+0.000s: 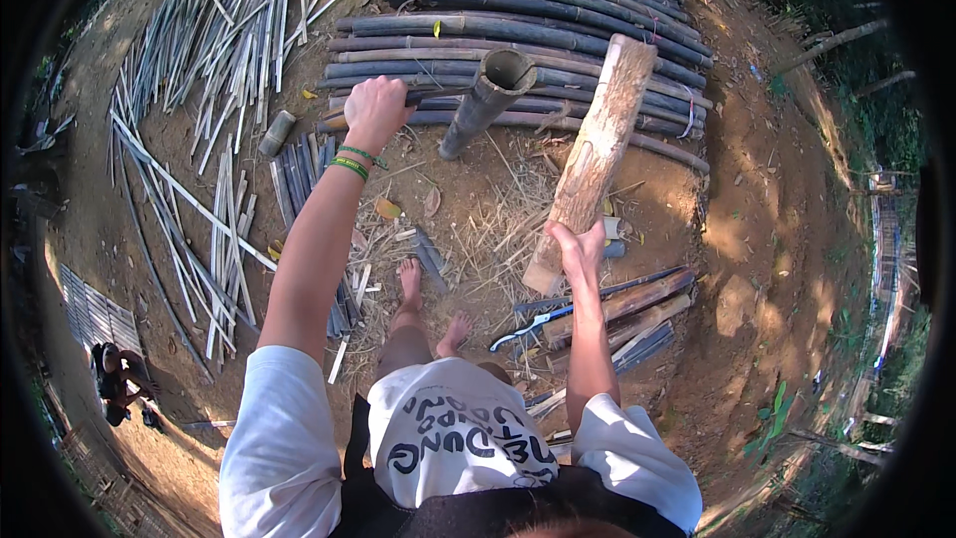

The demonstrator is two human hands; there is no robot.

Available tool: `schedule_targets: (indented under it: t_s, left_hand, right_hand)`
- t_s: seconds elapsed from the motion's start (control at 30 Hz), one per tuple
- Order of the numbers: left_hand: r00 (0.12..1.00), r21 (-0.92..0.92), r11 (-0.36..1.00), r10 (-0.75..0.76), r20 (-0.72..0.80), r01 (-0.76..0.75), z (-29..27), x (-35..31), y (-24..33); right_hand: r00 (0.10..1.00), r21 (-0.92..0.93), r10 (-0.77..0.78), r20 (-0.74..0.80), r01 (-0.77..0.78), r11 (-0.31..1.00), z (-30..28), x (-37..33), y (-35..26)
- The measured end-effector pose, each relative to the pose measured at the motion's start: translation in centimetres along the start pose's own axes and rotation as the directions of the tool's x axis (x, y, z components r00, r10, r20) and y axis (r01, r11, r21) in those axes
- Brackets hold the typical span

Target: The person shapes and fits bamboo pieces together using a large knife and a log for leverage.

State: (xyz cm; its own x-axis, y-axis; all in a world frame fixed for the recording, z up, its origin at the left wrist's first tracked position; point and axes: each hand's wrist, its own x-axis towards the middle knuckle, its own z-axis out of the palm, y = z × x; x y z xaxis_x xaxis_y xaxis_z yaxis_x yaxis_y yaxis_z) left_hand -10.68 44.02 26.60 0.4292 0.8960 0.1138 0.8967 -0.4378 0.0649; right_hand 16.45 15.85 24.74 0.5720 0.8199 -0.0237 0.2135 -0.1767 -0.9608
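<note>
My left hand (375, 112), with green bands on its wrist, is closed round the dark handle of a knife (438, 94). The knife reaches sideways to the wall of an upright bamboo tube (482, 108), just below its open rim; whether the edge has bitten in cannot be made out. A thick, pale, rough-barked piece of wood (603, 130) is gripped near its lower end by my right hand (581, 249). It slants up and to the right, its upper end apart from the tube and higher in the view.
Dark bamboo poles (538, 15) lie in rows behind the tube. Split strips (224, 40) spread over the ground at left. A blue-handled saw (538, 327) lies by cut pieces (637, 309) at right. My bare feet (410, 281) stand among shavings. Another person (119, 384) is at far left.
</note>
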Motion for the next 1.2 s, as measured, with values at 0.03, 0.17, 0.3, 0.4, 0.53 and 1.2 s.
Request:
schedule_targets:
  t_s: [0.03,0.17,0.3,0.4,0.53,1.2]
  left_hand:
    - [0.999,0.0,0.999,0.039,0.015,-0.039,-0.1,-0.2,0.3]
    - [0.994,-0.075,0.993,0.099,0.052,-0.095,-0.9,-1.4,0.6]
    - [0.992,-0.089,0.996,0.003,0.129,0.008,-1.6,-3.5,-0.4]
    - [0.993,-0.091,0.995,-0.02,0.113,0.03,-1.4,-4.3,0.4]
    - [0.986,-0.143,0.988,-0.037,0.16,0.06,0.3,-4.7,2.1]
    - [0.974,-0.264,0.95,-0.117,0.195,0.167,10.2,-7.0,1.5]
  right_hand:
    - [0.999,0.029,-0.048,0.011,0.047,0.998,-0.2,0.0,-1.8]
    - [0.973,0.125,-0.224,0.055,0.215,0.969,-1.3,-0.4,-12.4]
    - [0.941,0.231,-0.305,0.15,0.266,0.936,-0.4,-1.5,-15.2]
    - [0.913,0.199,-0.395,0.102,0.371,0.907,3.7,-2.8,-12.1]
    - [0.965,-0.45,0.132,0.225,-0.017,0.893,6.3,-2.9,-3.0]
    - [0.922,-0.361,0.181,0.341,-0.049,0.931,6.1,0.2,-0.3]
